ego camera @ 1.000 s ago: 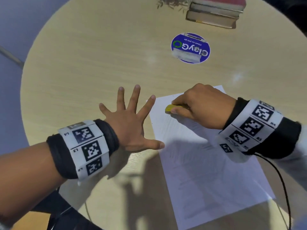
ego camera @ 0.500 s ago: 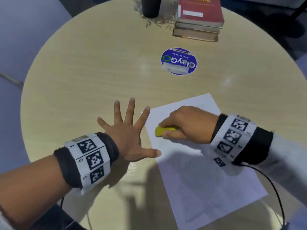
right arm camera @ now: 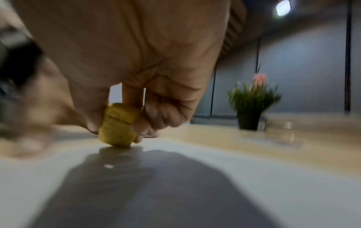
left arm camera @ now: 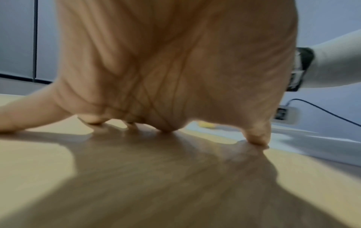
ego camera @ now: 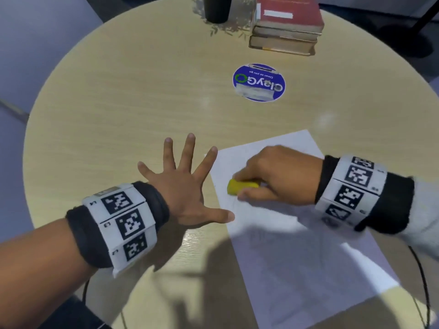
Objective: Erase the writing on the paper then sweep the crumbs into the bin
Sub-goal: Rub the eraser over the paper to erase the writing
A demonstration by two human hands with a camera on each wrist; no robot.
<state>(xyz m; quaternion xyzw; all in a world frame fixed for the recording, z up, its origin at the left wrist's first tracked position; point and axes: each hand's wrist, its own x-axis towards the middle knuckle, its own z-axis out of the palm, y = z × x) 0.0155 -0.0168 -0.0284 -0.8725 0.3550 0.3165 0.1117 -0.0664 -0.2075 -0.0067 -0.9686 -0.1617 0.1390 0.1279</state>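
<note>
A white sheet of paper with faint pencil marks lies on the round wooden table. My right hand grips a yellow eraser between thumb and fingers and presses its tip on the paper's upper left part. From the right wrist, the eraser stands on the sheet. My left hand lies flat with fingers spread, thumb and index fingertips on the paper's left edge. From the left wrist, my left hand touches the table on its fingertips. No bin is in view.
A blue round sticker sits on the table past the paper. A stack of books and a dark plant pot stand at the far edge. A black cable runs by the paper's right side.
My right hand has slid the eraser down the paper toward me, along its left edge. The left hand has stayed spread in place. The head view has tilted up.
</note>
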